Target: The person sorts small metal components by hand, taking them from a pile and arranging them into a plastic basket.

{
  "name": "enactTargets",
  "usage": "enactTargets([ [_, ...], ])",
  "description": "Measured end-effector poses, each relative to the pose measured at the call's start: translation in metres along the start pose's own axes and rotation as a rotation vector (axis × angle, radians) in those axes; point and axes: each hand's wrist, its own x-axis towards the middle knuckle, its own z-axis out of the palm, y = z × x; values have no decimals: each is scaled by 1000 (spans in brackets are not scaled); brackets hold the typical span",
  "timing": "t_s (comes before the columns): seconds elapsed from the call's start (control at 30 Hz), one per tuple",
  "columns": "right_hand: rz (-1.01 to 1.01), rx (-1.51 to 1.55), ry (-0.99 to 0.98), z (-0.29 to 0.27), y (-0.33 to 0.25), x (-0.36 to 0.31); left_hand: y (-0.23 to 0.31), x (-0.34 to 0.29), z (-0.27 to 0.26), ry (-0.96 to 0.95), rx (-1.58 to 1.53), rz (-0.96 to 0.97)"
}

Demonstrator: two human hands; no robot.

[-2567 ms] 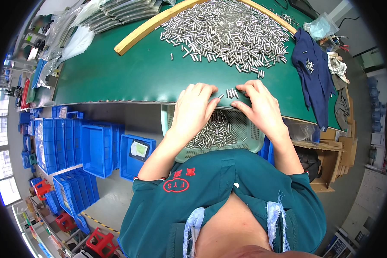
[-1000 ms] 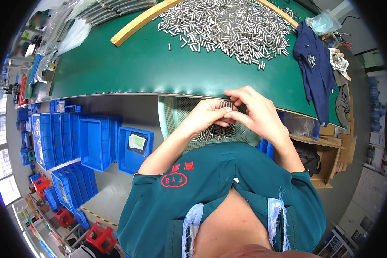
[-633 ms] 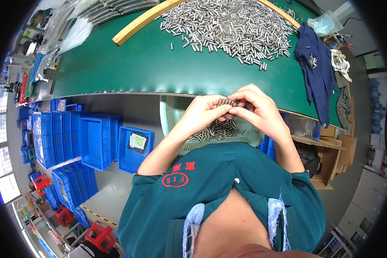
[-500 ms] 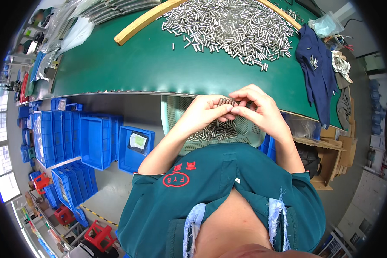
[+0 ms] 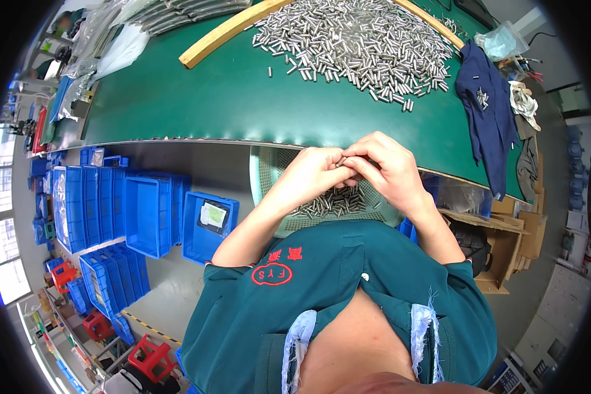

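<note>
Both hands now meet above the pale green basket, lifted clear of the bench edge where they lay flat a couple of seconds ago. The left hand and right hand press together at the fingertips, each grip closed on a small bundle of metal pins held between them; only the ends of a few pins show between the fingers. Over the last half second the hands have hardly shifted, so the bundle seems to be being evened up or checked in the fingers rather than carried anywhere. Directly below them, more loose pins lie in the basket, which sits at the person's lap against the front of the green bench. Farther out on the bench the large heap of pins spreads beside a curved wooden strip, with a dark blue cloth to the right. Blue bins stand on the floor to the left.
</note>
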Motion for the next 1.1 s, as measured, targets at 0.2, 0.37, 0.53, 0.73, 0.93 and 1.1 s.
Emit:
enactTargets([
  [0.2, 633, 1096, -43, -3, 11, -1, 17, -14, -10, -115, -213, 27],
  [0.37, 863, 1837, -105, 1, 13, -11, 10, -26, -23, -10, -154, 21],
  [0.53, 822, 1711, -143, 2, 9, -15, -14, -43, -34, 159, -207, 70],
  [0.73, 509, 774, -36, -7, -6, -18, -37, -69, -43, 406, -268, 66],
  [0.93, 484, 784, 8, -35, -2, -29, -65, -83, -48, 693, -60, 118],
  [1.1, 545, 582, -435, -55, 23, -64, -112, -81, -53, 913, 462, 91],
])
